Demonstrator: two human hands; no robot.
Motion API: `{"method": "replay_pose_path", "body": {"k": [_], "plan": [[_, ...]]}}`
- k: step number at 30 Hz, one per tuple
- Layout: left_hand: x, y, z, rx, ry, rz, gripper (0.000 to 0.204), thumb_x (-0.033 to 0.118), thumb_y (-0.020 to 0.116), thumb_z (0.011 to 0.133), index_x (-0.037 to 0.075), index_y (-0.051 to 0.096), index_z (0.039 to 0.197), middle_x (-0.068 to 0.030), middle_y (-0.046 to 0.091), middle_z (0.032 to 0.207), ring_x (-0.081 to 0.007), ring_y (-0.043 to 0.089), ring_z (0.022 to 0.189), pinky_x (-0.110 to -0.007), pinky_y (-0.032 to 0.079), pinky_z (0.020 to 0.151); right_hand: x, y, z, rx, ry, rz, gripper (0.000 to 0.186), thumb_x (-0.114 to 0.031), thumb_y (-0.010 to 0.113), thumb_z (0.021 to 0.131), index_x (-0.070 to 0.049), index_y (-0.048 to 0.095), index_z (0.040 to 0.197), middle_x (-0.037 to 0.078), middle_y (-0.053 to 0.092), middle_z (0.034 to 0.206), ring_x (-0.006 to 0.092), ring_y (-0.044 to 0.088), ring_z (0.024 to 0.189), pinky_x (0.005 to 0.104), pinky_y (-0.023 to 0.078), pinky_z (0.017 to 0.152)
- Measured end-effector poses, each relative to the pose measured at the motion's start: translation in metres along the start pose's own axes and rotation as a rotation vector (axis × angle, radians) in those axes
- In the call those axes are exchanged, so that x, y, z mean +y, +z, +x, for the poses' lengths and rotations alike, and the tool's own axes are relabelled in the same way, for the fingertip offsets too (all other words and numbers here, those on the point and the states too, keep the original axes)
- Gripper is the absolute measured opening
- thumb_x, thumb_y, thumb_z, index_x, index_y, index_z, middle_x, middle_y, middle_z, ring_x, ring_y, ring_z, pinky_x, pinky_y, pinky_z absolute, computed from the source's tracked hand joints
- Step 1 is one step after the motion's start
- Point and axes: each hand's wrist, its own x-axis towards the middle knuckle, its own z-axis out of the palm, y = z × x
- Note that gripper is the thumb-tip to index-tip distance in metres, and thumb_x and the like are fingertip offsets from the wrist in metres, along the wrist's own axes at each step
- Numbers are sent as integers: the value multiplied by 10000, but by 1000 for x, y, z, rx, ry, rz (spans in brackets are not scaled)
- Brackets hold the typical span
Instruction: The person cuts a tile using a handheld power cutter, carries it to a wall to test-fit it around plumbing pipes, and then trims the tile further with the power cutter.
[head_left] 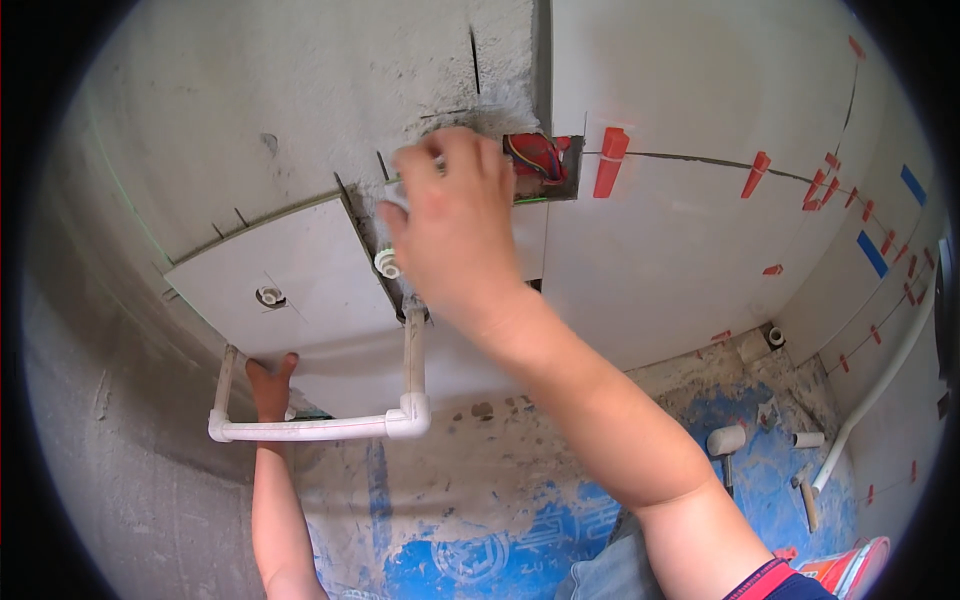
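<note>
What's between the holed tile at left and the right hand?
In the head view, a white pipe fitting and rough wall lie between the tile and right hand.

The floor point(440, 480) — grimy blue sheeting point(580, 520) — carries a mallet point(726, 441) and a hammer point(809, 506).

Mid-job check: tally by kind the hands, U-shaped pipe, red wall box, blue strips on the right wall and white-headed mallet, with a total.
Hands: 2 (left hand, right hand)
U-shaped pipe: 1
Red box: 1
Blue strips: 2
Mallet: 1
Total: 7
</note>
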Motion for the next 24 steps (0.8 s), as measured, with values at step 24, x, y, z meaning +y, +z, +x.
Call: {"method": "replay_pose_path", "body": {"k": [24], "plan": [[-8, 6, 6, -44, 29, -32, 781, 352, 842, 682, -120, 412, 1132, -256, 493, 1168, -358, 490, 1101, -408, 379, 981, 32, -71, 32, -965, 292, 89, 319, -283, 695, 810, 22, 694, 904, 144, 665, 815, 231, 619, 734, 349, 494, 682]]}}
